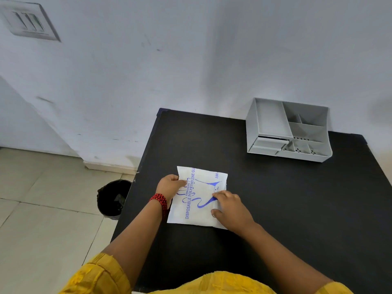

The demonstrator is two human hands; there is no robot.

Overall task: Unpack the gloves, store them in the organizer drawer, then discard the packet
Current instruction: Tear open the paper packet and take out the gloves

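Observation:
A white packet (201,187) printed in blue with "DISPOSABLE POLYETHYLENE GLOVES" lies flat on the black table (275,198), near its left edge. My left hand (169,184) pinches the packet's left edge with thumb and fingers. On the packet's right side rests my right hand (230,209), fingers curled over that edge. A grey desk organizer (288,130) stands at the table's back right; its two small drawers (268,144) at the lower left front look shut. No loose gloves are visible.
A black bin (113,198) lined with a dark bag stands on the tiled floor just left of the table. A white wall runs behind the table, with a switch plate (27,22) at the upper left.

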